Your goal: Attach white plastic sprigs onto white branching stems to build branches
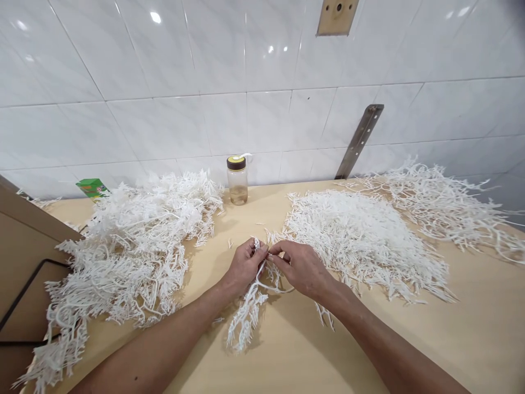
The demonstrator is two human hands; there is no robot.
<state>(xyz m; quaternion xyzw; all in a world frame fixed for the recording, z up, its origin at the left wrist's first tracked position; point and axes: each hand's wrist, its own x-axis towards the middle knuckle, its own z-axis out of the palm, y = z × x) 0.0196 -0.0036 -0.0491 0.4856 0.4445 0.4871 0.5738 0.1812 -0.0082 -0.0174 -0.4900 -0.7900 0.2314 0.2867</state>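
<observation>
Between my hands is a white branched plastic sprig (248, 314), its feathery end hanging toward me over the table. My left hand (245, 265) is closed around its stem, thumb and fingers pinched together. Fingertips of my right hand (301, 265) are pinched at the same spot, touching the sprig close to my left thumb; whatever small piece they grip is too tiny to make out. Right behind my right hand lies a pile of small white sprig pieces (361, 235). A larger heap of white branched sprigs (143, 241) spreads to the left of my left hand.
Bare-looking white stems (451, 202) lie in a tangle at the far right. A clear bottle (238, 183) with a dark lid stands near the tiled wall (225, 120). A green box (93, 187) and a brown carton (28, 241) are at the left. A metal bracket (360, 139) leans at the wall.
</observation>
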